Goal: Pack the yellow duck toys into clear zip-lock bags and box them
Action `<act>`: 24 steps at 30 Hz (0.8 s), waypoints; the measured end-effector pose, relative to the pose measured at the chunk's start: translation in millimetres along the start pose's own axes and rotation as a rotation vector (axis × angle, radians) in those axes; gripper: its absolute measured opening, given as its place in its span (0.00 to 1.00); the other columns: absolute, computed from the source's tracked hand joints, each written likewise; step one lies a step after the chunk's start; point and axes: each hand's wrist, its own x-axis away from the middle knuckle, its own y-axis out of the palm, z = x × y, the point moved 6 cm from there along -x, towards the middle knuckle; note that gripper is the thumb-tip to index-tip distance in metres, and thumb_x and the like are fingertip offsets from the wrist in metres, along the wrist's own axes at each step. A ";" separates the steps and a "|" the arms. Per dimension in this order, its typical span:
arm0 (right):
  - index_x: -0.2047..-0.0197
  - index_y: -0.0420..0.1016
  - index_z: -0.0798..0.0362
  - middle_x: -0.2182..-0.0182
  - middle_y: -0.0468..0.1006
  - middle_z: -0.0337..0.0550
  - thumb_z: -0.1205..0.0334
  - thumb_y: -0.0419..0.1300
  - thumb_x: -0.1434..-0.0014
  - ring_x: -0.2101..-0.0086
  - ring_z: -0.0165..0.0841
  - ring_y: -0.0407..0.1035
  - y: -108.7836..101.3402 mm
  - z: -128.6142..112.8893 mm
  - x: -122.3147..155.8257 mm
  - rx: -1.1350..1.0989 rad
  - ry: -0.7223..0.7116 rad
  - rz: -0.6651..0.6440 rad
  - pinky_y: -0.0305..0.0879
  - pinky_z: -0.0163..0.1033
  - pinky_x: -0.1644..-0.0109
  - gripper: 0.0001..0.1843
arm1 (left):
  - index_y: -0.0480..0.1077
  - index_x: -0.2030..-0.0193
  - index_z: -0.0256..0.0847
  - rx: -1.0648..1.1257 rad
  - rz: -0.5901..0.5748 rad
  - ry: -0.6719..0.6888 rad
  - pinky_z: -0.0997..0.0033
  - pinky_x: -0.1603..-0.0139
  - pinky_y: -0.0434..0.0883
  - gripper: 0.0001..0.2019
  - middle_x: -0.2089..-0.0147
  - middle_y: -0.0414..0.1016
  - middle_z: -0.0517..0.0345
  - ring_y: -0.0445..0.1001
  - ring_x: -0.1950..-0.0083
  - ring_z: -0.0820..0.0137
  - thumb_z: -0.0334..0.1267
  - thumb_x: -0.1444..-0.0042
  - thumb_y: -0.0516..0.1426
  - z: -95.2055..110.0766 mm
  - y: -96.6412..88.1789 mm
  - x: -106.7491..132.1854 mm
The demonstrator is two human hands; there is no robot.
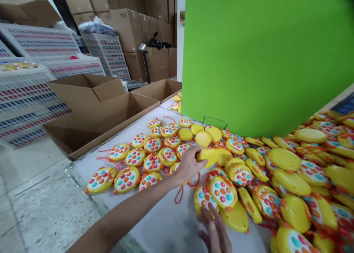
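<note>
My left hand (190, 165) reaches across the table, its fingers closed around the edge of a yellow turtle-shaped toy (208, 156) that lies face down. An orange cord loop (179, 194) hangs below that hand. Nearer to me, my right hand (215, 229) has its fingers apart at the near edge of a turtle toy (204, 198) with coloured dots. Another dotted turtle toy (222, 191) overlaps it, and a face-down yellow toy (236, 217) lies beside them. Left of my hands, several dotted toys (134, 157) lie face up in loose rows.
A large heap of turtle toys (284, 159) covers the table's right side. Behind it stands a bright green panel (249, 54). Open cardboard boxes (91, 116) adjoin the table's left edge. Plastic crates (24, 102) and stacked cartons (127, 28) stand farther back.
</note>
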 end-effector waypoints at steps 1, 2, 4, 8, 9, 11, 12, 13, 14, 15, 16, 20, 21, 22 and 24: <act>0.42 0.62 0.42 0.47 0.71 0.48 0.38 0.57 0.50 0.52 0.42 0.69 4.9 -11.0 -0.1 -0.095 -0.002 -0.012 0.70 0.40 0.64 0.34 | 0.68 0.66 0.38 -0.033 -0.005 0.039 0.67 0.57 0.63 0.10 0.65 0.67 0.56 0.66 0.61 0.65 0.37 0.56 0.61 8.4 -4.1 22.1; 0.39 0.56 0.39 0.42 0.65 0.45 0.39 0.56 0.49 0.48 0.41 0.65 10.5 -22.1 -0.6 -0.190 -0.011 -0.033 0.69 0.40 0.61 0.36 | 0.68 0.64 0.38 -0.096 -0.020 0.115 0.66 0.57 0.63 0.10 0.62 0.68 0.54 0.66 0.59 0.63 0.37 0.54 0.60 18.4 -6.0 44.5; 0.38 0.52 0.36 0.39 0.60 0.42 0.44 0.59 0.49 0.45 0.39 0.61 21.3 -38.6 -1.7 -0.315 -0.011 -0.098 0.68 0.41 0.56 0.37 | 0.68 0.60 0.38 -0.168 -0.119 0.270 0.65 0.54 0.64 0.11 0.60 0.69 0.51 0.66 0.57 0.62 0.36 0.50 0.59 35.1 -1.2 86.8; 0.50 0.69 0.43 0.53 0.75 0.39 0.54 0.62 0.48 0.58 0.33 0.71 21.3 -38.7 0.5 -0.359 0.083 -0.129 0.69 0.38 0.58 0.21 | 0.67 0.53 0.39 -0.075 -0.274 0.366 0.67 0.52 0.65 0.14 0.59 0.71 0.52 0.67 0.56 0.65 0.32 0.48 0.57 40.9 3.4 137.5; 0.53 0.71 0.45 0.58 0.77 0.38 0.54 0.62 0.47 0.62 0.32 0.72 17.7 -35.1 2.1 -0.360 0.099 -0.121 0.69 0.37 0.60 0.18 | 0.67 0.52 0.40 -0.026 -0.236 0.322 0.69 0.54 0.66 0.14 0.59 0.71 0.53 0.68 0.58 0.66 0.32 0.47 0.56 35.9 -2.7 140.4; 0.54 0.71 0.46 0.62 0.77 0.38 0.52 0.60 0.46 0.67 0.32 0.71 10.3 -28.1 5.8 -0.354 0.112 -0.111 0.70 0.38 0.65 0.17 | 0.67 0.52 0.41 0.054 -0.091 0.167 0.71 0.59 0.67 0.12 0.59 0.71 0.53 0.69 0.59 0.68 0.35 0.45 0.55 18.3 -20.5 139.4; 0.53 0.71 0.47 0.63 0.77 0.38 0.52 0.60 0.46 0.68 0.32 0.71 7.3 -25.2 7.4 -0.340 0.114 -0.108 0.70 0.38 0.66 0.18 | 0.67 0.52 0.41 0.090 -0.035 0.073 0.71 0.60 0.68 0.12 0.58 0.70 0.53 0.69 0.58 0.67 0.37 0.44 0.55 7.2 -28.1 138.1; 0.53 0.70 0.47 0.64 0.77 0.38 0.51 0.60 0.46 0.69 0.32 0.70 4.6 -22.7 8.7 -0.316 0.114 -0.104 0.70 0.39 0.67 0.19 | 0.66 0.51 0.41 0.133 -0.019 -0.023 0.71 0.60 0.68 0.13 0.57 0.70 0.52 0.69 0.57 0.66 0.39 0.43 0.55 -3.9 -32.1 137.1; 0.52 0.70 0.48 0.65 0.76 0.38 0.50 0.60 0.46 0.70 0.31 0.69 2.7 -20.8 9.9 -0.281 0.116 -0.104 0.70 0.38 0.68 0.19 | 0.66 0.50 0.40 0.189 -0.047 -0.108 0.70 0.60 0.68 0.15 0.55 0.70 0.50 0.69 0.55 0.65 0.41 0.43 0.55 -13.7 -32.1 136.9; 0.53 0.70 0.48 0.66 0.76 0.38 0.49 0.60 0.46 0.71 0.31 0.68 1.4 -19.4 10.8 -0.238 0.118 -0.111 0.70 0.37 0.70 0.20 | 0.65 0.48 0.39 0.264 -0.112 -0.168 0.69 0.59 0.69 0.18 0.53 0.70 0.49 0.69 0.54 0.64 0.43 0.44 0.56 -20.7 -28.3 137.4; 0.53 0.70 0.49 0.67 0.75 0.38 0.48 0.60 0.47 0.72 0.30 0.68 1.1 -18.7 11.7 -0.187 0.119 -0.127 0.70 0.36 0.71 0.20 | 0.64 0.46 0.39 0.348 -0.195 -0.201 0.68 0.58 0.69 0.21 0.52 0.70 0.49 0.69 0.53 0.63 0.44 0.45 0.57 -24.0 -22.6 138.7; 0.50 0.68 0.51 0.63 0.74 0.41 0.45 0.59 0.47 0.68 0.32 0.68 1.0 -22.1 16.3 0.019 0.072 -0.168 0.71 0.37 0.69 0.25 | 0.63 0.44 0.37 0.585 -0.384 -0.147 0.66 0.53 0.68 0.27 0.50 0.70 0.50 0.69 0.51 0.61 0.43 0.51 0.62 -13.9 -6.5 144.6; 0.49 0.67 0.51 0.61 0.73 0.42 0.45 0.58 0.46 0.67 0.33 0.68 1.0 -24.2 17.9 0.049 0.055 -0.163 0.71 0.38 0.69 0.26 | 0.63 0.45 0.36 0.603 -0.381 -0.132 0.67 0.53 0.68 0.27 0.51 0.70 0.49 0.69 0.51 0.61 0.42 0.51 0.62 -10.6 -5.7 145.1; 0.47 0.66 0.51 0.59 0.73 0.43 0.45 0.58 0.46 0.66 0.34 0.68 1.3 -27.0 19.8 0.064 0.033 -0.157 0.71 0.38 0.68 0.27 | 0.64 0.45 0.35 0.607 -0.364 -0.128 0.67 0.53 0.68 0.27 0.52 0.71 0.49 0.69 0.52 0.61 0.42 0.51 0.63 -8.6 -5.7 145.2; 0.46 0.65 0.51 0.56 0.73 0.44 0.46 0.58 0.46 0.62 0.36 0.69 4.4 -34.4 24.0 0.057 -0.025 -0.163 0.71 0.38 0.67 0.28 | 0.64 0.47 0.35 0.606 -0.329 -0.130 0.68 0.55 0.69 0.26 0.54 0.72 0.50 0.70 0.54 0.61 0.42 0.51 0.63 -7.1 -6.1 145.2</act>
